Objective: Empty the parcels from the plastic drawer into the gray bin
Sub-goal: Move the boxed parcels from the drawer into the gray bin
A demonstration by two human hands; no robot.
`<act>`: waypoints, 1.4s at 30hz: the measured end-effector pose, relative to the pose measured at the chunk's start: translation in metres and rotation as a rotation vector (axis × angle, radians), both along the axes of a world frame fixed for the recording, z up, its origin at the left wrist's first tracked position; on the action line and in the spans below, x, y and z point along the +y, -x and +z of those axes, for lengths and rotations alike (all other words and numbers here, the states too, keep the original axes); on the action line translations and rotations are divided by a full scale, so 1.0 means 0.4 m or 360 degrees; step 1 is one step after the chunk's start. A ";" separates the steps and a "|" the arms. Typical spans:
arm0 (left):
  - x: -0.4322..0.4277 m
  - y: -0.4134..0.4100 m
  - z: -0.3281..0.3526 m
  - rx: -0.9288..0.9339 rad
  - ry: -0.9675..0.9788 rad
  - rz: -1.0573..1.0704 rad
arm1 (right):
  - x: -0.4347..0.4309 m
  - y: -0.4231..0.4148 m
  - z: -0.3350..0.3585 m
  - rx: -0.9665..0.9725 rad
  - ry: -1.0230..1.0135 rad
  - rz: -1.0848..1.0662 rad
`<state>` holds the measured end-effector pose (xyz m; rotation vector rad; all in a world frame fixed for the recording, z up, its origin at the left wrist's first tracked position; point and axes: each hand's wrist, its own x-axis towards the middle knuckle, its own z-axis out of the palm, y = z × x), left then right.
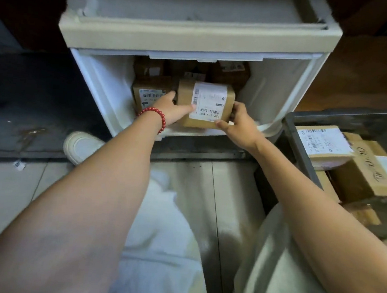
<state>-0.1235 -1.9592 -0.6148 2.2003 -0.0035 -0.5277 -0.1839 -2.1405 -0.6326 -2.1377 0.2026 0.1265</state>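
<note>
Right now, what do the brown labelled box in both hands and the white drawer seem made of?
The brown labelled box: likely cardboard, matte, with folded edges and a paper label. The white drawer: probably plastic, with smooth, slightly translucent walls.

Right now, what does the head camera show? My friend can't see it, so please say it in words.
The left hand and right hand grip a brown labelled parcel inside the open plastic drawer, with more parcels beside and behind it. On the right, the gray bin already holds several boxes.
</note>
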 end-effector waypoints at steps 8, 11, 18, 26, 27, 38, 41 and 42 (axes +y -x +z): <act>0.061 0.244 0.130 -0.0326 0.0049 0.0144 | 0.046 0.233 0.125 -0.0116 -0.0337 0.0027; 0.059 0.289 0.180 -0.0521 0.0031 0.0217 | 0.067 0.321 0.131 -0.0162 -0.0340 0.0142; -0.016 0.364 0.194 -0.0462 0.0460 0.0419 | 0.031 0.392 0.178 -0.0387 -0.0508 -0.0023; -0.062 0.373 0.148 -0.0411 0.0547 0.0433 | -0.008 0.357 0.165 -0.0471 -0.0568 -0.0204; -0.065 0.372 0.147 -0.0396 0.0522 0.0444 | -0.010 0.350 0.159 -0.0490 -0.0574 -0.0210; -0.057 0.357 0.143 -0.0406 0.0537 0.0440 | -0.024 0.333 0.137 -0.0474 -0.0613 -0.0269; -0.051 0.358 0.148 -0.0404 0.0544 0.0425 | -0.031 0.327 0.129 -0.0425 -0.0687 -0.0373; -0.051 0.356 0.148 -0.0414 0.0539 0.0417 | -0.033 0.324 0.130 -0.0410 -0.0711 -0.0376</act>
